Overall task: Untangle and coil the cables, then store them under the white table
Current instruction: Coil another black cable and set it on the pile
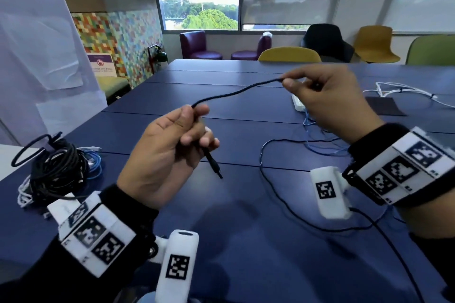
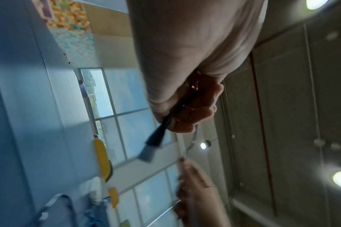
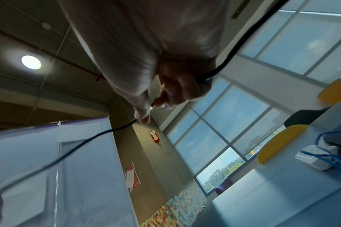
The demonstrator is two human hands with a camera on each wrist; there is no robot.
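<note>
From the head view I note the left hand clenched round a black cable near its plug, the right hand pinching it further along, above the blue table, presumably to straighten it for coiling. Left wrist view: the plug juts below curled fingers. Right wrist view confirms thumb and finger pinching the cable.

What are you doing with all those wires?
A person holds a black cable up over the blue table. The left hand grips it near its plug end and the right hand pinches it farther along. A bundle of cables sits at the left, and blue wires lie loose at the right.
</note>
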